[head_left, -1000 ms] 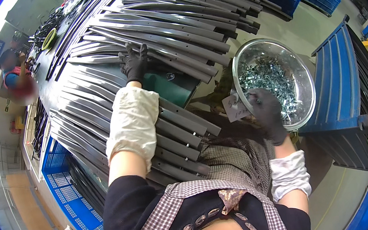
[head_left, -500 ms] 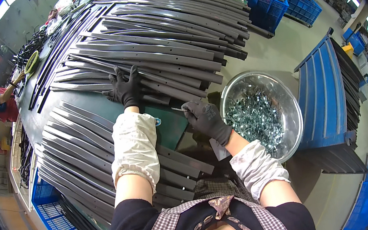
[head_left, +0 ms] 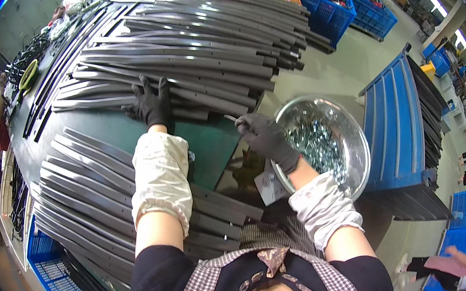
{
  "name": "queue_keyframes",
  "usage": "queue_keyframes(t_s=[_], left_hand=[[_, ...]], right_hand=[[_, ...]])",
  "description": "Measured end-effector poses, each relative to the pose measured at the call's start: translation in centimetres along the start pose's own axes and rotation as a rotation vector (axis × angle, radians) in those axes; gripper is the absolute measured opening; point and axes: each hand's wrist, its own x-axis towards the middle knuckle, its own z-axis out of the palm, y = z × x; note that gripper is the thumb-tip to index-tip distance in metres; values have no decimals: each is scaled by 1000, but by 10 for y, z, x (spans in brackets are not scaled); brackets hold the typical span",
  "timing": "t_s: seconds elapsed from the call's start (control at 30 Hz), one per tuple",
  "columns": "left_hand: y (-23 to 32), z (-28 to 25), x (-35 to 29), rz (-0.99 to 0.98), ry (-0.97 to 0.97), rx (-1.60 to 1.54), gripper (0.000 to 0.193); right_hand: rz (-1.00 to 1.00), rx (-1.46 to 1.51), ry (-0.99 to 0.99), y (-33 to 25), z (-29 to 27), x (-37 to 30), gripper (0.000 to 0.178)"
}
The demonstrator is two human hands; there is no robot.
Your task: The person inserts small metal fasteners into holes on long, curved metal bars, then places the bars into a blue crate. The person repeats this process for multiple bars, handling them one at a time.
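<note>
While the right grip [head_left: 267, 140] pinches 1 clip [head_left: 230, 117] left of the bowl [head_left: 354, 136], the spread left grip [head_left: 151, 104] rests on upper-left strips [head_left: 197, 53], seemingly unclipped; lower-left strips [head_left: 94, 190] appear clipped.

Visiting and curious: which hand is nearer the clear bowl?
Right: the right hand is beside the clear bowl, at its left rim; the left hand is farther left, on dark strips.

Dark strips [head_left: 174, 53] and blue crates [head_left: 340, 22] (parts-filled) show a factory workshop.

Moved the right hand [head_left: 266, 139] from the round bowl [head_left: 362, 155] of metal clips [head_left: 316, 141] to beside the dark strips [head_left: 212, 95], pinching a small metal piece [head_left: 230, 117].
</note>
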Motion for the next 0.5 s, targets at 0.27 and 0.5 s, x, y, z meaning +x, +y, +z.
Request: queue_keyframes(t_s=[0.27, 0.5], left_hand=[[-17, -50, -38, 119, -272, 326, 84], [-44, -90, -66, 481, -502, 296, 79]], right_hand=[[376, 490, 39, -16, -71, -96, 15], [523, 630, 60, -35, -80, -142, 17]])
